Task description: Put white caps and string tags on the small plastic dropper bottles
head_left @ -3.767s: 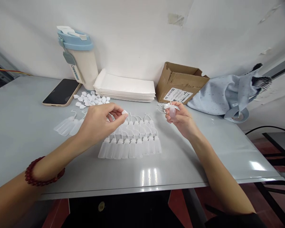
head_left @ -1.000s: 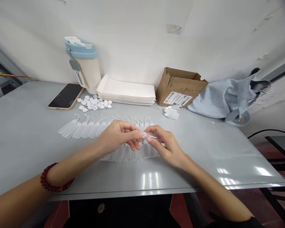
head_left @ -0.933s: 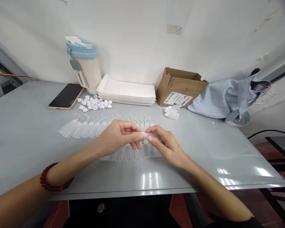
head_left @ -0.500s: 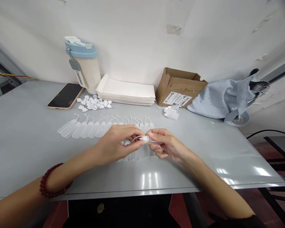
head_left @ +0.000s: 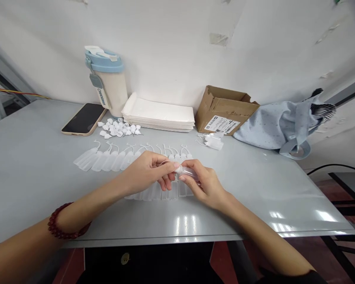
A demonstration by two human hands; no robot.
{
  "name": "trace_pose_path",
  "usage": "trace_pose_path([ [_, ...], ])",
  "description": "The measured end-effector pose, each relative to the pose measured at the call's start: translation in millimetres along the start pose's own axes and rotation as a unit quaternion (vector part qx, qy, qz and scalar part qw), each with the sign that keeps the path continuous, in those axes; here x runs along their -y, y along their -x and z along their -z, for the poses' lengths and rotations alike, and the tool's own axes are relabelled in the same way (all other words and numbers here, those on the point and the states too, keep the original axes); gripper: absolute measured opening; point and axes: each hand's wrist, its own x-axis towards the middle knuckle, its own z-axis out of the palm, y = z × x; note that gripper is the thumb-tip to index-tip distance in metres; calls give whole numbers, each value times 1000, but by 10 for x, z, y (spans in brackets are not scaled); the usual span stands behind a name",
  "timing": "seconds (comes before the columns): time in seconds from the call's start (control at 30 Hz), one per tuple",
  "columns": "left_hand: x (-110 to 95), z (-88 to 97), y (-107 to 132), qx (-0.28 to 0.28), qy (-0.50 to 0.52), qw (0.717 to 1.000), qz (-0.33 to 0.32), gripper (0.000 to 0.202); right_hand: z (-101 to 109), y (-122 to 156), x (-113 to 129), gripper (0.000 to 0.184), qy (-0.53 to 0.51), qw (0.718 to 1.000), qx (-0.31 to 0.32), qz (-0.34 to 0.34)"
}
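Above the grey table, my right hand point(head_left: 205, 185) is closed around a small clear plastic tube point(head_left: 189, 172) lying nearly sideways. My left hand point(head_left: 154, 171) pinches the white cap point(head_left: 177, 170) at the tube's left end, and a thin pale tail curves back between its fingers. Beneath and behind both hands lie rows of translucent capped tubes point(head_left: 106, 161) with thin looped tails, partly hidden by the hands. Farther back is a pile of loose white caps point(head_left: 118, 128).
A phone point(head_left: 84, 119) lies beside a blue-lidded cup point(head_left: 111, 85) at the back left. A stack of white envelopes point(head_left: 159, 114), a cardboard box point(head_left: 225, 108) and a light blue cloth bag point(head_left: 269, 124) stand along the wall. Several tubes point(head_left: 213, 141) lie before the box.
My right hand has turned and now wraps the tube from behind and below. My left thumb has shifted over the cap, and its other fingers are curled underneath. The view moved slightly.
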Motion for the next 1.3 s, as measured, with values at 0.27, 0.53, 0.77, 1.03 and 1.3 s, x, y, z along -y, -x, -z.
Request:
trace_pose_path([
  [0.27, 9, -47, 41, -6, -19, 998, -58, 25, 37, -39, 83, 20, -2, 998, 13, -69],
  [0.53, 9, -43, 79, -9, -99, 982, -160, 14, 99, -64, 72, 44, -342, 903, 129, -228],
  [0.77, 9, -53, 71, -22, -90, 992, -84, 27, 83, -48, 69, 35, -89, 991, 26, -94],
  [1.03, 8, -52, 61, 1, -71, 994, -86, 29, 28, 0, -40, 41, 117, 992, -16, 45],
  [1.3, 28, -39, 103, -3, -179, 965, -189, 22, 126, -36, 68, 38, -101, 989, 77, -79],
])
